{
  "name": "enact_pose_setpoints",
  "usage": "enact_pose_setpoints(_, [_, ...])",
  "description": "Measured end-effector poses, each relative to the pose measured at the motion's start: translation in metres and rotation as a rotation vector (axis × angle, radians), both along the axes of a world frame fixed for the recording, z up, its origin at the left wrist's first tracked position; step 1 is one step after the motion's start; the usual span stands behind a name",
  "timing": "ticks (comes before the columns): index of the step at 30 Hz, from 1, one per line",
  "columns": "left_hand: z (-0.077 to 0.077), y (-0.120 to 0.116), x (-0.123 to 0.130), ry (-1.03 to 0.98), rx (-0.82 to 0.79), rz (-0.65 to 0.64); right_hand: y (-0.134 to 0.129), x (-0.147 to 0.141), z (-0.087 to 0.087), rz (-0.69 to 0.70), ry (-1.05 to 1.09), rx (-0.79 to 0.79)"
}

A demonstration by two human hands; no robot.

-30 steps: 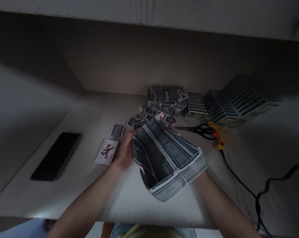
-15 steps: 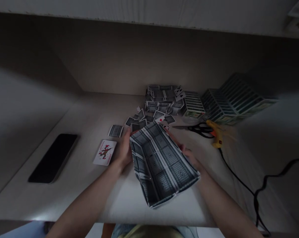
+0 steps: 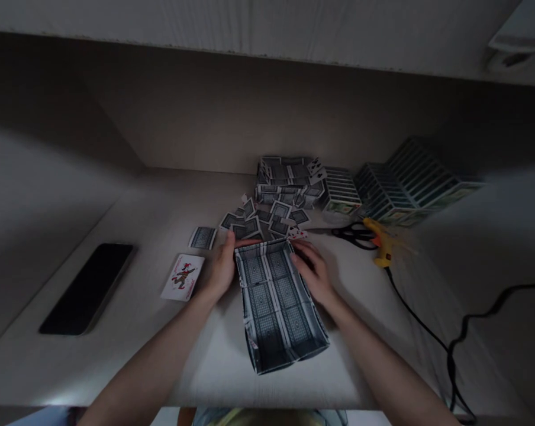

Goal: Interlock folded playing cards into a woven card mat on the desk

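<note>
A long open box made of playing cards (image 3: 279, 302), patterned backs showing, is between my hands at the middle front. My left hand (image 3: 224, 266) grips its far left corner, with the thumb up and fingers passing behind the far end. Against the right wall near the far end is my right hand (image 3: 314, 269), its fingers closed on that side. Just beyond the box lie scattered cut card pieces (image 3: 252, 225). To the left are a joker card (image 3: 183, 277) and a face-down card piece (image 3: 202, 238).
A black phone (image 3: 87, 289) lies at the left. Behind stand a card-covered box (image 3: 289, 180) and green-edged card stacks (image 3: 341, 189). On the right are black scissors (image 3: 358, 235) and a yellow glue gun (image 3: 384, 242) with a black cable. A shelf edge (image 3: 250, 52) hangs overhead.
The box has turned and levelled, so its open inside now faces up more squarely. My right hand has moved up and left along its side wall. The view has shifted slightly.
</note>
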State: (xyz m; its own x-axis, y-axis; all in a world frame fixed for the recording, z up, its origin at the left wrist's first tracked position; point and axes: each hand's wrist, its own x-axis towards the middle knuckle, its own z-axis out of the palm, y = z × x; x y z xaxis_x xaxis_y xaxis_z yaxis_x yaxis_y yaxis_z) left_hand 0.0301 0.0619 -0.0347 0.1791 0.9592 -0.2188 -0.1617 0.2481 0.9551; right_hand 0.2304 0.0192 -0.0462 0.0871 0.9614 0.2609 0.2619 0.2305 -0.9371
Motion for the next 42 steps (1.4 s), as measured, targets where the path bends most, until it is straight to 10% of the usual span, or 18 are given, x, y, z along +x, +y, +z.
enact_pose_setpoints(13, [0.007, -0.001, 0.007, 0.012, 0.046, -0.110, 0.014, 0.004, -0.003, -0.134, 0.128, -0.029])
enact_pose_setpoints(42, [0.014, -0.007, 0.012, 0.136, 0.089, -0.094, 0.019, 0.014, -0.003, 0.069, 0.373, -0.188])
